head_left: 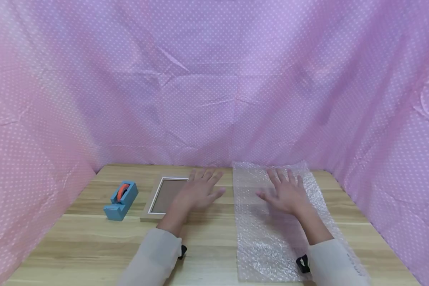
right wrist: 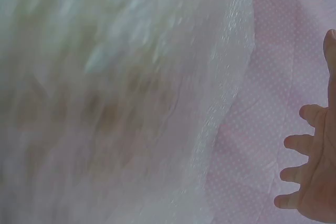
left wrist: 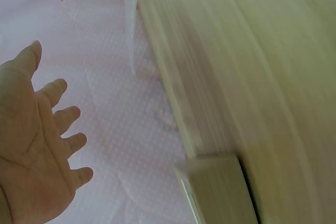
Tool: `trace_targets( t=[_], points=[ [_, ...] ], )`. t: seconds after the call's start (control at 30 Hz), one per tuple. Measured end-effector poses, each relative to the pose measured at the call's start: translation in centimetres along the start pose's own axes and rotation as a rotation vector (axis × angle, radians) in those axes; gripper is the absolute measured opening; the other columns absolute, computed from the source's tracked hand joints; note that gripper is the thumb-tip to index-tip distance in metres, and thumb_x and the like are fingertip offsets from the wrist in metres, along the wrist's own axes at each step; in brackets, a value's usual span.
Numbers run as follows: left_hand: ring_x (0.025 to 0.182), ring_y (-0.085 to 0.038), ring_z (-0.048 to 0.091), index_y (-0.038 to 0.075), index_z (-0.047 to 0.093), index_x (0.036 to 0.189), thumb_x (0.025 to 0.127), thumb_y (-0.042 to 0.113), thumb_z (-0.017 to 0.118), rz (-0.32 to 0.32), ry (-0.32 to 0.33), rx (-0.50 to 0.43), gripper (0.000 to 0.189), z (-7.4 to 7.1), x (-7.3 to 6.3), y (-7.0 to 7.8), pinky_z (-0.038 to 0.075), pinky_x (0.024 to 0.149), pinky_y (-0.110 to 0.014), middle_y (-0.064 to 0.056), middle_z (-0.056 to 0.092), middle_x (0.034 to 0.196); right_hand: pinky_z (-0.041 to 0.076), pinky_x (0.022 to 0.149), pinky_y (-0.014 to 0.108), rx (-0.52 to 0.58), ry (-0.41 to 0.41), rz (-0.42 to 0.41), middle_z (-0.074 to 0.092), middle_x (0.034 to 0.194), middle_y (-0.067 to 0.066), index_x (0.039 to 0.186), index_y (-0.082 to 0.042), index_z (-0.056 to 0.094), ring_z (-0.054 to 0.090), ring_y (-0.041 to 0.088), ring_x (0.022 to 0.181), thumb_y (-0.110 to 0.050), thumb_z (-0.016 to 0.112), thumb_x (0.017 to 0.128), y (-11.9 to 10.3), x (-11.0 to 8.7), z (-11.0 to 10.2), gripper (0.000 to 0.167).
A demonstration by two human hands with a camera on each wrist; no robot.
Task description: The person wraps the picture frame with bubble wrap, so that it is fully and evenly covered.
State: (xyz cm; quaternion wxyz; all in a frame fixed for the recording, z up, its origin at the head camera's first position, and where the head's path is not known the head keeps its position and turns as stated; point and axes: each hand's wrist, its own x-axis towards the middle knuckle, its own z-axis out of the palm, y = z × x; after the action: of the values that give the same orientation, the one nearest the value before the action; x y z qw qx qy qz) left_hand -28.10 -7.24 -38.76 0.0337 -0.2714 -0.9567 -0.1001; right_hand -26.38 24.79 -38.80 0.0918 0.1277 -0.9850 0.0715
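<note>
Creased pink-lilac cloth (head_left: 207,87) with white dots on three sides, pale wood-grain tabletop (head_left: 75,246), soft light

So we've got both arms (head_left: 171,224) stretched out forward, pretty much mirroring each other. Left hand (head_left: 196,193) and right hand (head_left: 287,195) are backs-up in the head view, fingers (head_left: 281,175) spread and basically straight, thumbs (head_left: 217,194) poking inward, with a decent gap between the two. Each wrist view catches our palm (left wrist: 31,145) side. Our pale sleeves (head_left: 153,252) stop short, leaving both wrists (head_left: 302,212) bare.
</note>
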Motion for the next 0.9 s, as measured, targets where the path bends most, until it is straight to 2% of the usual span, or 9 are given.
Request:
trace_targets(
  t=[0.2, 0.3, 0.4, 0.6, 0.8, 0.9],
  points=[
    [0.156, -0.038, 0.012, 0.027, 0.021, 0.165, 0.106, 0.063, 0.029, 0.059, -0.026, 0.019, 0.07, 0.8, 1.7, 1.8, 0.007, 0.123, -0.064, -0.008, 0.013, 0.171, 0.006, 0.112, 0.08, 0.005, -0.027, 0.027, 0.026, 0.162, 0.03, 0.162, -0.007, 0.025, 0.011, 0.06, 0.147, -0.071, 0.047, 0.097, 2.4, -0.8, -0.5, 0.094],
    [0.155, -0.038, 0.014, 0.029, 0.018, 0.165, 0.106, 0.064, 0.028, 0.09, -0.06, 0.036, 0.07, 1.4, 2.5, 3.0, 0.01, 0.123, -0.062, -0.007, 0.012, 0.172, 0.007, 0.111, 0.08, 0.016, -0.054, 0.045, 0.024, 0.161, 0.033, 0.162, -0.005, 0.025, 0.013, 0.062, 0.145, -0.068, 0.046, 0.099, 3.8, -1.2, -0.8, 0.091],
    [0.155, -0.036, 0.017, 0.03, 0.018, 0.165, 0.105, 0.064, 0.032, 0.117, -0.105, 0.049, 0.07, 1.8, 3.1, 4.2, 0.011, 0.124, -0.059, -0.006, 0.011, 0.172, 0.014, 0.108, 0.082, 0.014, -0.073, 0.052, 0.029, 0.158, 0.036, 0.16, -0.002, 0.027, 0.022, 0.064, 0.142, -0.064, 0.045, 0.102, 5.3, -1.6, -1.1, 0.087],
    [0.154, -0.037, 0.019, 0.027, 0.023, 0.164, 0.104, 0.059, 0.045, 0.189, -0.188, 0.074, 0.071, 2.8, 3.7, 5.5, 0.014, 0.124, -0.057, -0.008, 0.015, 0.171, 0.037, 0.093, 0.081, -0.016, -0.106, 0.038, 0.047, 0.141, 0.041, 0.154, 0.004, 0.037, 0.044, 0.066, 0.124, -0.054, 0.051, 0.103, 8.0, -2.4, -0.9, 0.078],
    [0.154, -0.034, 0.023, 0.026, 0.03, 0.163, 0.104, 0.059, 0.046, 0.273, -0.251, 0.159, 0.069, 3.3, 3.8, 6.8, 0.019, 0.124, -0.052, -0.007, 0.024, 0.169, 0.039, 0.093, 0.079, -0.046, -0.15, -0.017, 0.05, 0.139, 0.038, 0.152, 0.002, 0.042, 0.048, 0.064, 0.119, -0.051, 0.057, 0.101, 9.5, -3.5, -0.5, 0.075],
    [0.153, -0.031, 0.024, 0.026, 0.034, 0.161, 0.104, 0.058, 0.046, 0.338, -0.27, 0.174, 0.066, 3.7, 3.9, 7.4, 0.02, 0.124, -0.051, -0.008, 0.029, 0.167, 0.04, 0.093, 0.078, -0.056, -0.162, -0.065, 0.052, 0.138, 0.037, 0.149, 0.002, 0.046, 0.048, 0.065, 0.119, -0.052, 0.06, 0.1, 10.2, -4.1, 0.0, 0.076]
  ],
)
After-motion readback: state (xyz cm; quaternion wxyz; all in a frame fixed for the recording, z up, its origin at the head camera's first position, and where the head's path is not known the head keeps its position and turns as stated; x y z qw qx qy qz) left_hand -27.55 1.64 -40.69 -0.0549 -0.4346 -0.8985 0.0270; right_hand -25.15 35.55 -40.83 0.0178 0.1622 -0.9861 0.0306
